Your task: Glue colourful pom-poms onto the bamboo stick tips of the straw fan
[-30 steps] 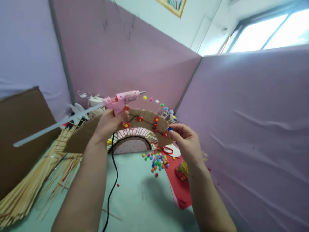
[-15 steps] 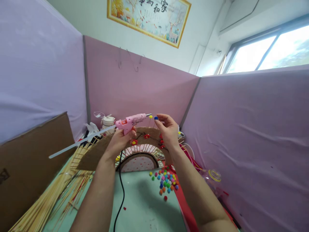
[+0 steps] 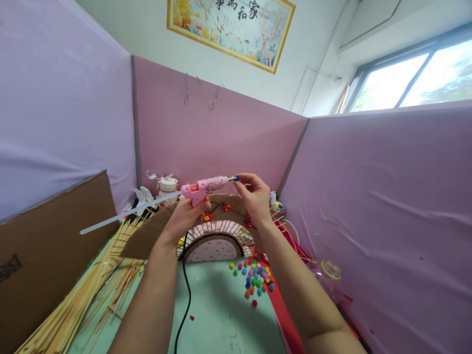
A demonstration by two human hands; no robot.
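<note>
1. Gripping pink glue gun [image 3: 205,187] with left hand [image 3: 187,214] wrapped round handle, raised above worktop [image 3: 224,309] toward far edge.
2. Pinching blue pom-pom [image 3: 236,179] in right hand's [image 3: 257,197] fingertips, at gun's nozzle [image 3: 230,179].

left hand [image 3: 186,212]: bare | left forearm [image 3: 153,290]: bare, tapered | right hand [image 3: 257,197]: bare | right forearm [image 3: 300,282]: bare, tapered

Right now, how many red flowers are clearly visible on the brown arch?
2: one flower by the left hand, another flower further right. Red pieces beside the right hand may be more, partly hidden.
</note>
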